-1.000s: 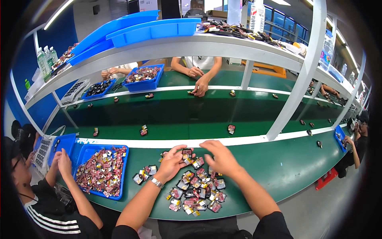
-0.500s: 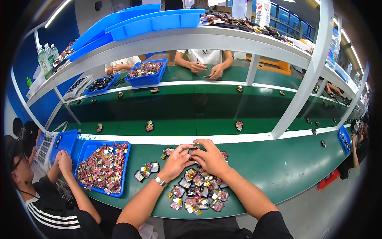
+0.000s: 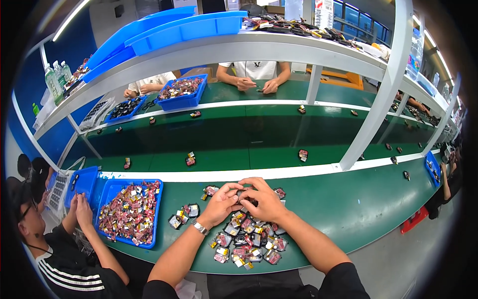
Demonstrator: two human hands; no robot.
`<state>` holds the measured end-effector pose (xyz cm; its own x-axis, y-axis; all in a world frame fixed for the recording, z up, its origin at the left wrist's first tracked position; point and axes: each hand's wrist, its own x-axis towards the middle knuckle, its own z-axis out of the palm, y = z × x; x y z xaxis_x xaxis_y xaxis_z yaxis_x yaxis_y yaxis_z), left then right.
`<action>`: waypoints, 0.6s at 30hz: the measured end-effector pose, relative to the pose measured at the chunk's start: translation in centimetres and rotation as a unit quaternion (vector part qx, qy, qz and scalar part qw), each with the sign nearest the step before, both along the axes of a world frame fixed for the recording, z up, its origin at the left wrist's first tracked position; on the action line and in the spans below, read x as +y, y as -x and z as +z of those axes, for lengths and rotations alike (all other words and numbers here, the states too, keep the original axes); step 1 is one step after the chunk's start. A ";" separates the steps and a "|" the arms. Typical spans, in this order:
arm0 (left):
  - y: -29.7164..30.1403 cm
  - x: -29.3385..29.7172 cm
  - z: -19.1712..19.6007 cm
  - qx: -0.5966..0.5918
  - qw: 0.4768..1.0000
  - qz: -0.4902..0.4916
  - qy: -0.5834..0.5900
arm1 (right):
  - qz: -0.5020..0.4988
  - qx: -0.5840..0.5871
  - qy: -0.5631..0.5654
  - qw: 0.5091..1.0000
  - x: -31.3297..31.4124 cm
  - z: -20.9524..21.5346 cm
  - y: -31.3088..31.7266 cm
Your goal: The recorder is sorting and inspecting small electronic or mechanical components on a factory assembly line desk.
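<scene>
My left hand (image 3: 220, 205) and my right hand (image 3: 264, 200) meet over the green bench. Between their pinched fingertips is a small dark-cased electronic unit (image 3: 240, 193), largely hidden by the fingers. Just below the hands lies a loose pile of small electronic units (image 3: 247, 238), with black casings, red circuit boards and silver batteries with yellow tape. Left of my left wrist are a few more such units (image 3: 184, 214). Others peek out beyond my fingers, on either side of the hands.
A blue bin (image 3: 158, 212) full of red boards with batteries stands at left, beside a co-worker (image 3: 74, 239). Beyond a white rail (image 3: 279, 173) runs a green belt (image 3: 224, 157) carrying spaced units. White posts (image 3: 376, 99) hold an overhead shelf with blue trays (image 3: 184, 32). Another person works opposite.
My right fingers have shifted and curled more over the held unit; my left hand stays nearly in place. The co-worker at left has raised their hands slightly. The view has tilted a little.
</scene>
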<state>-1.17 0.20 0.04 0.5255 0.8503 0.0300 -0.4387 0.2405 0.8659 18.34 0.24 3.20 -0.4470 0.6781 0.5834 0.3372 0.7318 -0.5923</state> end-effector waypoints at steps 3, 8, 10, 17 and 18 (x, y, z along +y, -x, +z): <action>-0.2 0.0 0.0 0.002 1.000 0.005 0.004 | -0.032 0.012 -0.007 0.999 -0.4 -0.3 0.3; -0.1 0.0 -0.3 -0.012 1.000 0.015 0.016 | -0.070 0.013 -0.018 0.997 -0.6 -0.9 1.0; -0.1 0.1 -0.2 -0.023 0.999 0.014 0.018 | -0.072 0.020 -0.021 0.997 -0.6 -1.0 1.1; -0.2 0.1 -0.1 -0.035 0.999 0.012 0.019 | -0.053 0.045 0.009 0.998 -0.5 -1.2 0.7; -0.2 0.0 0.0 -0.035 0.999 0.012 0.019 | -0.053 0.045 0.008 0.998 -0.6 -1.2 0.8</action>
